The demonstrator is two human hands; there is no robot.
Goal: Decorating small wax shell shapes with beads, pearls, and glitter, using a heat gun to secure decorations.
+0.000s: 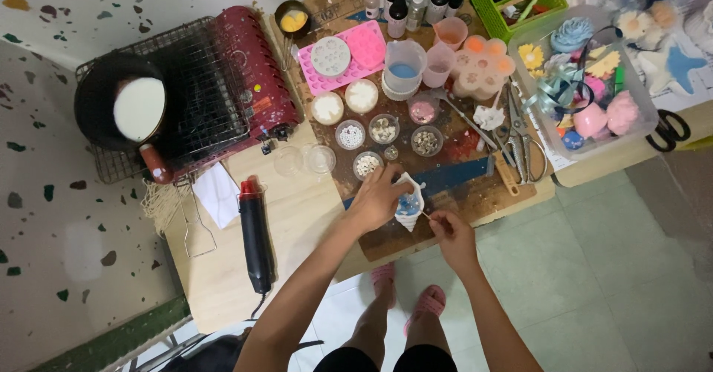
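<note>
In the head view, just below the frame's centre, the left hand [376, 197] is gripping a white shell-shaped mould [409, 202] holding blue filling, while the right hand [450, 232] is pinching a thin stick [425, 213], poking its contents; the next move likely calls for steady, delicate placement.

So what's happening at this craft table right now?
A person stands at a cluttered wooden table. Their left hand steadies a small white shell-shaped mould with blue filling on a dark stained work board, while the right hand pokes a thin white stick at it. Small round dishes of beads, a pink silicone mould tray and a black heat gun lie around.
</note>
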